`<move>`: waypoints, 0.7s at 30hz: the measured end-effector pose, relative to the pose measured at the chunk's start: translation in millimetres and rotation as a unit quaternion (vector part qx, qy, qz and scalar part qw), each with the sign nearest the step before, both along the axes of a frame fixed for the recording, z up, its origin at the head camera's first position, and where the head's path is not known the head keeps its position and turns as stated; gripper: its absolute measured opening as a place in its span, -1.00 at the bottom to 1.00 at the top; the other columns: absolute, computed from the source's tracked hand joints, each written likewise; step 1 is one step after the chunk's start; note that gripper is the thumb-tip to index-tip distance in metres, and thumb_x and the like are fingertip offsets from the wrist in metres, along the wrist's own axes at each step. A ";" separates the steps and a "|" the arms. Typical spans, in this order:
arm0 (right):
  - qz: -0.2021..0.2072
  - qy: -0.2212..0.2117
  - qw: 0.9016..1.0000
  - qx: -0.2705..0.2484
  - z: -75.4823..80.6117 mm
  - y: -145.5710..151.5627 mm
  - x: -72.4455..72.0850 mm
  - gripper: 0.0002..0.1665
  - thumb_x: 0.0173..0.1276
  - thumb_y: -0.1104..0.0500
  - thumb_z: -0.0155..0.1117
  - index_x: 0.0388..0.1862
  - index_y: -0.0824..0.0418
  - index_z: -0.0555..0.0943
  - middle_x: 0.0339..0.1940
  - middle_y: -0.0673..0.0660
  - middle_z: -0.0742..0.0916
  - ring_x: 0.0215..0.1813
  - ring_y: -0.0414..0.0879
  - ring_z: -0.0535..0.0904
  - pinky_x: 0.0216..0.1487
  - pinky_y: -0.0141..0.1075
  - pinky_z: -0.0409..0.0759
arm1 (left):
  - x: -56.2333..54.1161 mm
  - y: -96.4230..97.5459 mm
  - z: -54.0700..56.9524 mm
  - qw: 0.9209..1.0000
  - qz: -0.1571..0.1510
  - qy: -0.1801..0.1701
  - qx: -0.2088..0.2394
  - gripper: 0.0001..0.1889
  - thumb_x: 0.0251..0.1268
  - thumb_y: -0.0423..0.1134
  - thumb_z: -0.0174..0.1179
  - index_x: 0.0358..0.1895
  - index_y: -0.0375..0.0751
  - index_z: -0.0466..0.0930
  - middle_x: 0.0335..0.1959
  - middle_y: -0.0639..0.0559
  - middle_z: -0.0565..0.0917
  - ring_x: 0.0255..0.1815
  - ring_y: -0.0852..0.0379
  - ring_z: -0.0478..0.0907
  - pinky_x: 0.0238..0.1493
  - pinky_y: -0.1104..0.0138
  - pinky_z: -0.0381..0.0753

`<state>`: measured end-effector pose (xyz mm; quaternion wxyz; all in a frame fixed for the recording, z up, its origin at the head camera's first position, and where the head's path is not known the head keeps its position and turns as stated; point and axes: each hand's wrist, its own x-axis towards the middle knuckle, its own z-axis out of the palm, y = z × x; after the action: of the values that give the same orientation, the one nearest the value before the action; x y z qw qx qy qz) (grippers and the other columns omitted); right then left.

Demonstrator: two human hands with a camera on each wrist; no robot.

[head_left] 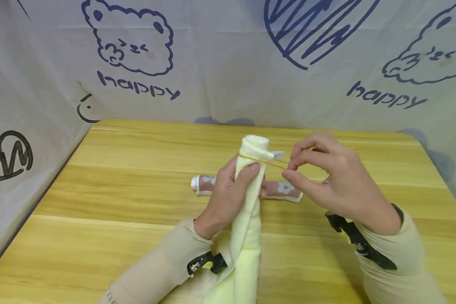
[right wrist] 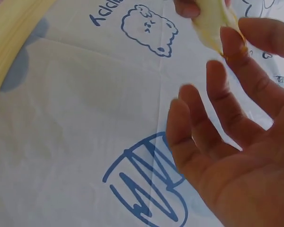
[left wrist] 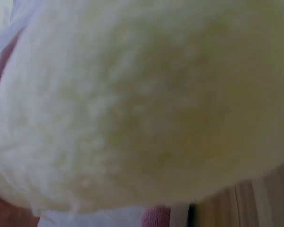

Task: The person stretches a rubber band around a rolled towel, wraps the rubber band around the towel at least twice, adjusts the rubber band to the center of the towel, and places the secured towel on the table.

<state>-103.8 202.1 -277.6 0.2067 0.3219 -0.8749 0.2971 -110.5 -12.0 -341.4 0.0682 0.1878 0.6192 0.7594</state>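
A pale yellow rolled towel (head_left: pixel 247 230) stands up in my left hand (head_left: pixel 228 192), which grips it just below its top end, thumb across the front. Around that end runs a thin yellow rubber band (head_left: pixel 256 159). My right hand (head_left: pixel 336 179) pinches the band between thumb and fingertips and holds a loop of it stretched out to the right. Beside the band a small white tag (head_left: pixel 278 155) sticks out from the towel. The towel's fuzzy surface (left wrist: pixel 132 104) fills most of the left wrist view and hides the left fingers there.
Behind the yellow towel, a second rolled towel (head_left: pixel 285 188), brownish pink with pale flowers, lies crosswise on the wooden table (head_left: pixel 118 185). A white cloth (head_left: pixel 220 76) with blue drawings hangs along the table's back and left side.
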 end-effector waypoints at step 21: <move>0.098 0.031 0.993 -0.051 -6.4 -14.9 2.5 -0.90 0.44 0.14 0.39 -0.22 0.15 0.76 -0.26 -0.02 0.81 -0.07 -0.11 0.64 0.10 -0.51 0.55 | 1.0 -1.9 7.3 0.996 -0.073 -0.060 0.004 -0.70 0.65 -0.20 -0.09 0.25 -0.24 0.45 -0.36 -0.03 0.64 -0.54 0.14 0.63 -0.48 0.31 0.72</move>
<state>-101.3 187.1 -284.0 0.2195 0.4043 -0.8159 0.3503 -109.5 -13.9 -334.1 0.1592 0.1868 0.5960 0.7645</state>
